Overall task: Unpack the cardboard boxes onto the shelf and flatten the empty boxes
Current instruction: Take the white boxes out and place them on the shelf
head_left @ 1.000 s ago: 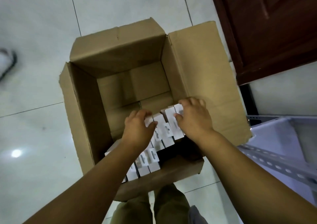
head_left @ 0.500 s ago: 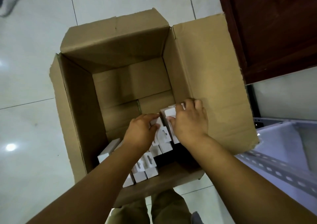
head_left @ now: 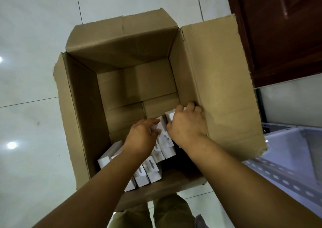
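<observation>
An open brown cardboard box point(head_left: 83, 116) stands on the tiled floor with all its flaps out. Several small white product boxes point(head_left: 153, 172) with hang tabs lie packed along its near side. Both my hands are inside the box. My left hand point(head_left: 142, 138) grips the left side of a group of the white boxes point(head_left: 164, 138). My right hand point(head_left: 187, 124) curls over the right side of that same group, close to the box's right wall. The far half of the box floor is bare cardboard.
A grey metal shelf point(head_left: 287, 159) with a perforated upright sits at the lower right. A dark brown wooden door point(head_left: 282, 27) fills the upper right. White glossy floor tiles point(head_left: 29, 81) surround the box. My legs point(head_left: 151, 215) show below it.
Both hands have closed in on the group of white boxes, the right hand shifting slightly toward the box's right wall. The camera has moved nearer the box.
</observation>
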`<state>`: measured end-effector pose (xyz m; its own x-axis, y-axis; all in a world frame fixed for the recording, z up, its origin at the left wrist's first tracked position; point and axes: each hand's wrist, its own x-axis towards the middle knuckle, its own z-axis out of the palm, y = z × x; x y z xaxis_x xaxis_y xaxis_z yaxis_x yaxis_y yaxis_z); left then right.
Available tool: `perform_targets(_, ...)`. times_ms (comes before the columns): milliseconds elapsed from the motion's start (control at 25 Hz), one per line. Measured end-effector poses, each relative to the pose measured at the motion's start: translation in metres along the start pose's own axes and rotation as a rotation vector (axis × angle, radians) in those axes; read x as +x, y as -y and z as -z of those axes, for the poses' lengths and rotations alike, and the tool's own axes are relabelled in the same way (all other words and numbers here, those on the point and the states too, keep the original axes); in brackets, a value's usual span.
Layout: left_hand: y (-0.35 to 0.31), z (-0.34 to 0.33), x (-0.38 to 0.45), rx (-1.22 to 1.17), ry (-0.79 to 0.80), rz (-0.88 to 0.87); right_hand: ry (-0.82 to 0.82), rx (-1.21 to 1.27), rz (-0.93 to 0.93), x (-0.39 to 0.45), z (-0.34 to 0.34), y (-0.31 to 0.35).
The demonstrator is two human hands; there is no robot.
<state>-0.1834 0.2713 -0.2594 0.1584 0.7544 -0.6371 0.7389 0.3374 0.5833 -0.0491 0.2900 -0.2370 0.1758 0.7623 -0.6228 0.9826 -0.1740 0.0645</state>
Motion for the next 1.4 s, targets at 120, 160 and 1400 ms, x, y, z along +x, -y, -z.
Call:
perform_targets(120,-0.001,0.000,-0.001,-0.004,0.002,-0.008,0.037,-0.036,-0.013,0.009,-0.002,0.002)
perform_targets(160,-0.001,0.001,-0.002,-0.003,0.001,-0.014,0.035,-0.018,-0.017,0.011,-0.001,0.002)
perform_targets(1400,-0.009,0.056,-0.055,0.338,-0.527,-0.381,-0.005,1.380,-0.094,-0.063,0.098,-0.010)
